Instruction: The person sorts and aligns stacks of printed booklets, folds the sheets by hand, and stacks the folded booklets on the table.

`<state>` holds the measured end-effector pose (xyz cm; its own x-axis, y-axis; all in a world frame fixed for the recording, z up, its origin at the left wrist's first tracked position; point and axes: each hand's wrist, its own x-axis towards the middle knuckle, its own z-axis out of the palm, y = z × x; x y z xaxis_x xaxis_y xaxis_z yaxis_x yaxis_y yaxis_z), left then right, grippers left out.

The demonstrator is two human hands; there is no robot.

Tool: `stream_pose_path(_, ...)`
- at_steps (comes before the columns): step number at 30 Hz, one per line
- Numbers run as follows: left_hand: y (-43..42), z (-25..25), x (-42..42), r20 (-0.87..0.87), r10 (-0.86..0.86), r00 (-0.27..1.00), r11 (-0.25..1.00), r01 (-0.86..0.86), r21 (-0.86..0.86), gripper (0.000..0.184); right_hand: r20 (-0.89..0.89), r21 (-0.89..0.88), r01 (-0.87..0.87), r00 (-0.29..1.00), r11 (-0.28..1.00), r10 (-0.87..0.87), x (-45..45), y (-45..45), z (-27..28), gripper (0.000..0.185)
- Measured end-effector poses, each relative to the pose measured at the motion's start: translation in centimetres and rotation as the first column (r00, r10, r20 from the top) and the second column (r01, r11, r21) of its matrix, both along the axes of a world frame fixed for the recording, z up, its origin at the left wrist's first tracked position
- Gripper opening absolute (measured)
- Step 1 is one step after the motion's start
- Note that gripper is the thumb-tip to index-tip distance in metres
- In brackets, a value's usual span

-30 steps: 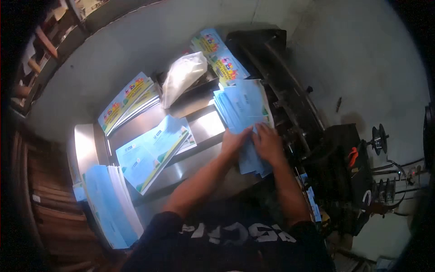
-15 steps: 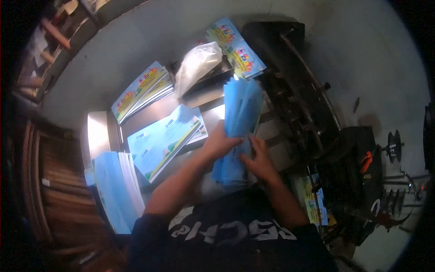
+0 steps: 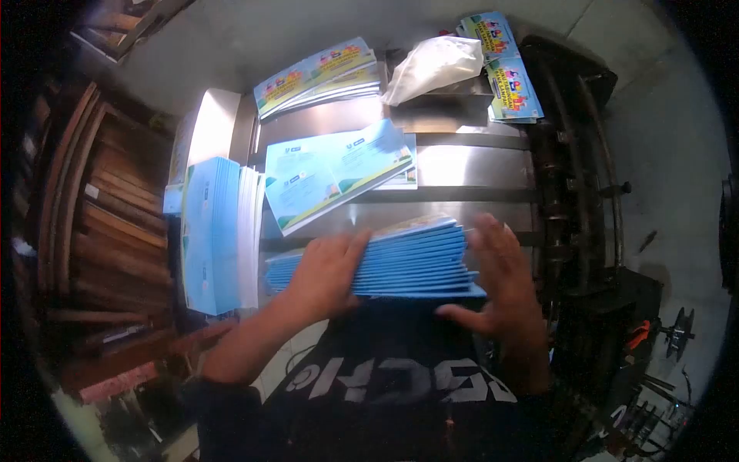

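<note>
The left hand point(image 3: 327, 269) is closed, with the thumb pressed near to the bent fingers, and its forearm comes from the lower left. The right hand point(image 3: 504, 281) is open, its fingers point up and the thumb is spread apart to the left.

The fanned stack of thin folded paper booklets point(image 3: 416, 258) is bright blue — striped by darker lines between its edges. The crumpled translucent plastic bag point(image 3: 435, 69) is milky white; the short-sleeved cloth shirt point(image 3: 385, 346) is black — with pale grey lettering.
</note>
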<state>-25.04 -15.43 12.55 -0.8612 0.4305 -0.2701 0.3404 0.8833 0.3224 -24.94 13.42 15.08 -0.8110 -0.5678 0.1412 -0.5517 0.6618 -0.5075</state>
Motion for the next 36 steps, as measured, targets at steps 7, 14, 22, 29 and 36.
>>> stream_pose_path(7, -0.5, -0.7, 1.8, 0.013, 0.009, 1.0, 0.996, -0.01, 0.085, 0.074, 0.092, 0.511, -0.143, 0.99, 0.847, 0.111, -2.0, -4.2, -1.0, 0.088)
stream_pose_path(14, -6.6, 2.5, 4.0, 0.209, 0.147, 0.967, 0.974, -0.177, 0.138, 0.082, 0.301, 0.367, -0.21, 0.949, 0.906, 0.098, -2.0, -0.4, -2.8, 0.068)
stream_pose_path(22, -8.6, -10.7, 8.8, 0.573, 0.272, 0.773, -0.178, -0.545, 0.82, 0.106, 0.732, -0.64, 0.522, 0.637, 0.563, 0.242, 0.5, -1.5, -11.2, 0.098)
stream_pose_path(29, -8.2, -10.1, 7.8, 0.503, 0.222, 0.835, -0.24, -0.454, 0.858, 0.081, 0.679, -0.716, 0.531, 0.68, 0.454, 0.275, -0.3, -2.3, -11.5, 0.097)
stream_pose_path(36, -8.8, -9.2, 7.3, 0.604, 0.169, 0.779, -0.292, -0.546, 0.785, 0.065, 0.644, -0.712, 0.454, 0.726, 0.535, 0.24, -1.6, -1.2, -12.0, 0.084)
